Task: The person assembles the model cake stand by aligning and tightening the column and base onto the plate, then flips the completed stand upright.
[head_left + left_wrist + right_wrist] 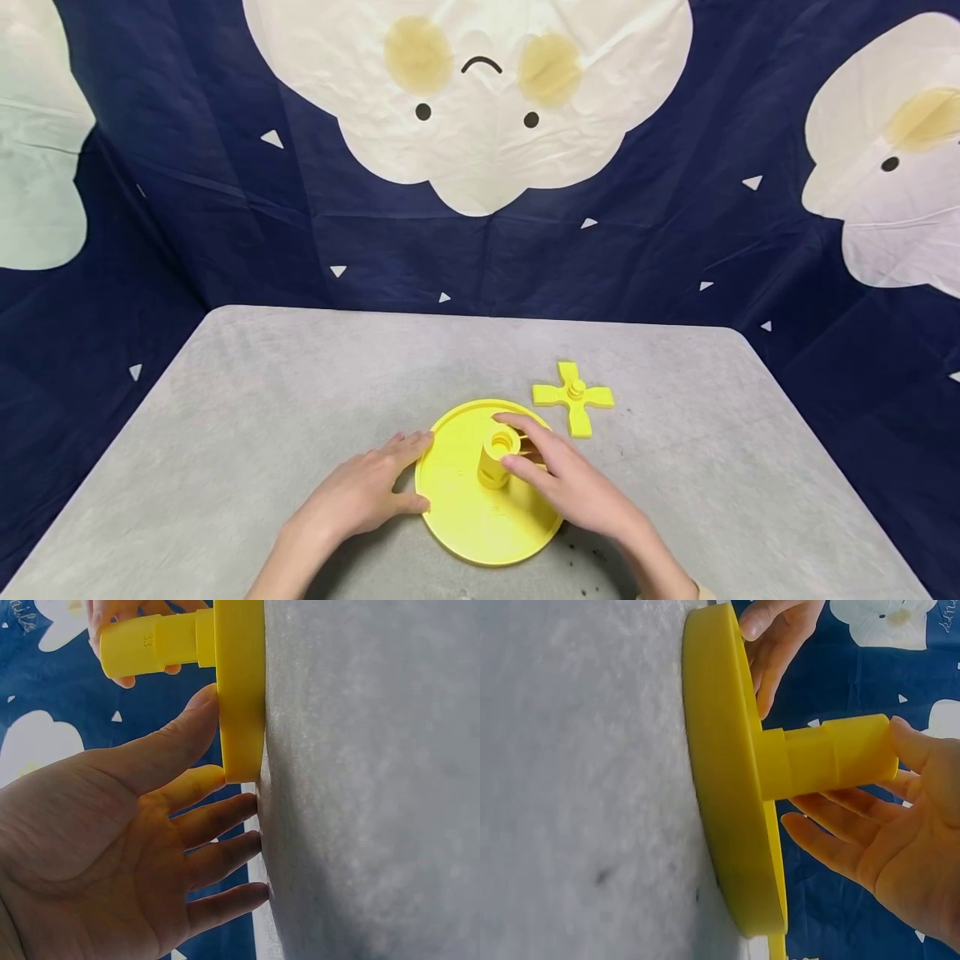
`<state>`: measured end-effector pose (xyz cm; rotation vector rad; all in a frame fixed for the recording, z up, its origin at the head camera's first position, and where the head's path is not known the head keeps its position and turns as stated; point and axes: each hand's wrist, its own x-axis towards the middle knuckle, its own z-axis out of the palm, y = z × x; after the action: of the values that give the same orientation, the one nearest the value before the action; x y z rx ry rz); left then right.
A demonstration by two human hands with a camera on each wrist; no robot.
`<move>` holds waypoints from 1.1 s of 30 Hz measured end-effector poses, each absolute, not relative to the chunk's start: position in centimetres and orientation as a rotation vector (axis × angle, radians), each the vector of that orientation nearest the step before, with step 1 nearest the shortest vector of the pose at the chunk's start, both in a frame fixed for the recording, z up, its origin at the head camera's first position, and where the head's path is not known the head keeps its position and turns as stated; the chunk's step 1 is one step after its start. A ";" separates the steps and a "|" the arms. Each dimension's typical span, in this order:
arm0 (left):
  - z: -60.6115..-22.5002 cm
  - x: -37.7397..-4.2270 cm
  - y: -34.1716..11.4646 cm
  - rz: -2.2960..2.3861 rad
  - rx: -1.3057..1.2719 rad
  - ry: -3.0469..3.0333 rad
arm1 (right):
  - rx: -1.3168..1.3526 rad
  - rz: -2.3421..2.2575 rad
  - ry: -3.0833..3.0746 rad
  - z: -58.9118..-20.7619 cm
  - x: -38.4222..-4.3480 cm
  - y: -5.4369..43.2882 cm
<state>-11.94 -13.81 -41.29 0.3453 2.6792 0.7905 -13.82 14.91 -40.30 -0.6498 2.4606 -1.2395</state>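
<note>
A round yellow disc (457, 517) with a low raised rim lies flat on the table. From its middle rises a yellow hollow post (492, 468), stepped in width, with an opening at its top. My right hand (573, 479) holds the post near the top, thumb on the near side and index finger round the far side; its other fingers spread behind. On the disc's left edge, my left hand (360, 492) rests thumb and index finger against the rim, fingers fairly straight. Its remaining fingertips (251, 844) reach down by the tabletop.
A yellow cross-shaped piece (596, 397) with a threaded stud at its centre lies just beyond the disc, to the right. The grey table (262, 400) has rounded far corners. Dark blue cloth (255, 242) with cloud prints hangs behind and at both sides.
</note>
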 end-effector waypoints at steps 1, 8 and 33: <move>-41.3 -11.9 -13.8 0.792 0.346 2.681 | -0.652 -1.255 2.457 -40.3 -13.9 15.1; -41.1 -11.9 -14.0 0.792 0.337 2.668 | -0.722 -1.353 2.531 -40.7 -14.4 16.4; -41.2 -11.8 -13.9 0.817 0.348 2.676 | -0.586 -0.861 3.151 -42.1 -18.0 21.5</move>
<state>-11.80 -13.91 -41.18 0.3480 2.6763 0.8166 -17.96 21.54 -42.13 -0.5861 3.1514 -0.8606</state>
